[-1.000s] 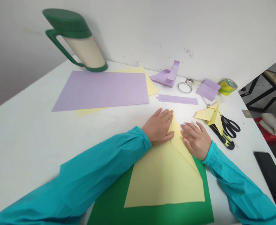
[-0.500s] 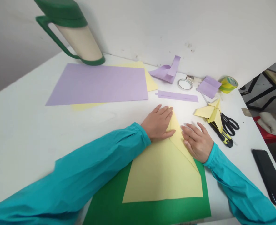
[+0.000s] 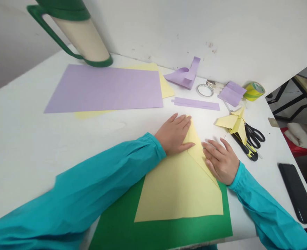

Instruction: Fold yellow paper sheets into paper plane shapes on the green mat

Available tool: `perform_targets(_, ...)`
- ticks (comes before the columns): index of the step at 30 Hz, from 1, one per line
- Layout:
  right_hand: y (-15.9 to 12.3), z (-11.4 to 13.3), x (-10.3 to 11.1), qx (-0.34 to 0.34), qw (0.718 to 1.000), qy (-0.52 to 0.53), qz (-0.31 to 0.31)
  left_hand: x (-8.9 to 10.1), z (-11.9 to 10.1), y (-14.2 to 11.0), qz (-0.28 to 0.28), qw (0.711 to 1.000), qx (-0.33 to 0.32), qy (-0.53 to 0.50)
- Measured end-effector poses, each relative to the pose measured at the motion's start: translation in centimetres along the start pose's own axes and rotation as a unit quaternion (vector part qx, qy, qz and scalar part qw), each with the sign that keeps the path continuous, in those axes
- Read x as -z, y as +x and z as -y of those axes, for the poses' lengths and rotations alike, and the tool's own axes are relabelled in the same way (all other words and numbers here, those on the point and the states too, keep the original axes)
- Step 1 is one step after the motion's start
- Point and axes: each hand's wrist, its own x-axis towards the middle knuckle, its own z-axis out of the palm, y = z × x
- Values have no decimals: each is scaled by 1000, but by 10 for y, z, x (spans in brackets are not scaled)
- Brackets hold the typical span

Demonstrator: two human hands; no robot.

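Folded yellow paper on green sheet near the desk's front edge, left hand flat across the paper's tip; right hand loosely curled, gripping nothing, at its right side

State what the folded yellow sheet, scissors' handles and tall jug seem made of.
Folded yellow sheet: matte paper or thin card, from its straight crease. Scissors' handles: probably plastic, smooth black moulded loops. Tall jug: likely satin plastic, from its smooth, even surface; coated metal possible.

Single head-worn view, looking forward and down at nearby table toward wall.
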Motion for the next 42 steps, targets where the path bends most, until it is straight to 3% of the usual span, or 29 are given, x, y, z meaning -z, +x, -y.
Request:
perform_targets(36, -40, 16, 17, -8, 997, 80, -12, 1, 0, 1, 16, 1000, 9, 15)
perform_targets(42, -49, 14, 18, -12, 994, 112, 11, 1, 1, 1, 1, 1000, 2, 4)
